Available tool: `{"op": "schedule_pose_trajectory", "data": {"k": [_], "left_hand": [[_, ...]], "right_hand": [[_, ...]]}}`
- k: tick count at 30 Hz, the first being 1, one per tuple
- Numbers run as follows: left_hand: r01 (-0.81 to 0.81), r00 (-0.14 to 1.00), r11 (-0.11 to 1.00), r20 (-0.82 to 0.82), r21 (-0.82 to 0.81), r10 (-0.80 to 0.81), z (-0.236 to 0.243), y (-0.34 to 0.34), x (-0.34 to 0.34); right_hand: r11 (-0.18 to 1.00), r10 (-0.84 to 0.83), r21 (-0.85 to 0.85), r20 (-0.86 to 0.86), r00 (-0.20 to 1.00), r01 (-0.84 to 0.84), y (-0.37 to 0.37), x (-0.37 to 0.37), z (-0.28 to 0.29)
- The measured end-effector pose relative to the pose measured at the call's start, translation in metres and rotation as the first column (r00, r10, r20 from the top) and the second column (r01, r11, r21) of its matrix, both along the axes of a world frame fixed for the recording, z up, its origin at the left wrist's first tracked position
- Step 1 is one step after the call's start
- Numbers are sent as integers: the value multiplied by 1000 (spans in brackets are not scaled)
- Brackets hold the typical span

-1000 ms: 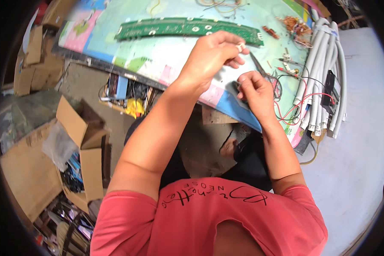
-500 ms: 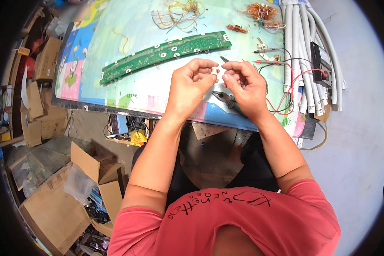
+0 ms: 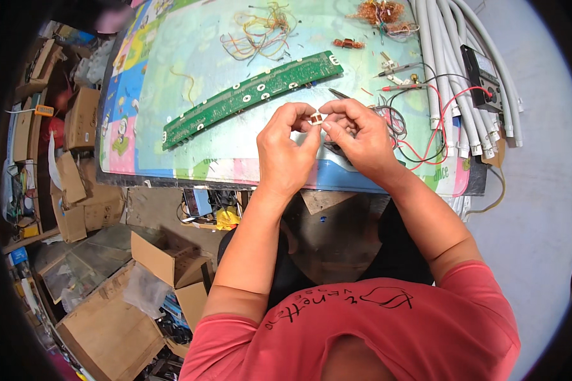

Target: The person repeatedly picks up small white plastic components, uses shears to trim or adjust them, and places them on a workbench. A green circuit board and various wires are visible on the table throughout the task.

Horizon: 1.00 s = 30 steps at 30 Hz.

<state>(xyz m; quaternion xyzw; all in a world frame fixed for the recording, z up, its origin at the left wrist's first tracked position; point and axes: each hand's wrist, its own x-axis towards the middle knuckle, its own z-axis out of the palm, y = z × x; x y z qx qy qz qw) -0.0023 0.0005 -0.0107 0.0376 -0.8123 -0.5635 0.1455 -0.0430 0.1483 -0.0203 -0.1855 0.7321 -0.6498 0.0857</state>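
A small white bobbin wound with copper wire (image 3: 316, 119) is pinched between the fingertips of both hands, above the table mat. My left hand (image 3: 286, 143) grips its left side with thumb and forefinger. On its right side, my right hand (image 3: 362, 134) does the same, fingers curled. A long, narrow green circuit board (image 3: 251, 95) lies slantwise just beyond my hands. The dark pointed tip of a tool (image 3: 338, 93) shows past my right fingers; the rest of it is hidden. Dark pliers lie mostly covered beneath my right hand.
A meter (image 3: 483, 76) with red and black test leads rests on grey-white hoses (image 3: 448, 82) at the right. Loose thin wires (image 3: 260, 32) and copper wire scraps (image 3: 381, 13) lie at the back. Open cardboard boxes (image 3: 111, 327) crowd the floor at left.
My view has shifted, moving the table slightly right and down in the picture. Both hands have turned a little, so the bobbin's copper winding shows more plainly; they still hold it.
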Motion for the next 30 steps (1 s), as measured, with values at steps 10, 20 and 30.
{"op": "schedule_pose_trajectory", "data": {"k": [10,20,30], "left_hand": [[-22,995,996,-97,-90,13,1,2,0],[-10,991,988,-131,-152,-10,0,5,0],[81,996,994,-29,-80,-83,3,3,1]], "right_hand": [[998,39,-57,99,994,-33,0,1,-4],[990,104,-119,305,947,-70,0,0,-1],[961,225,-247,439,870,-123,5,-7,-3]]}}
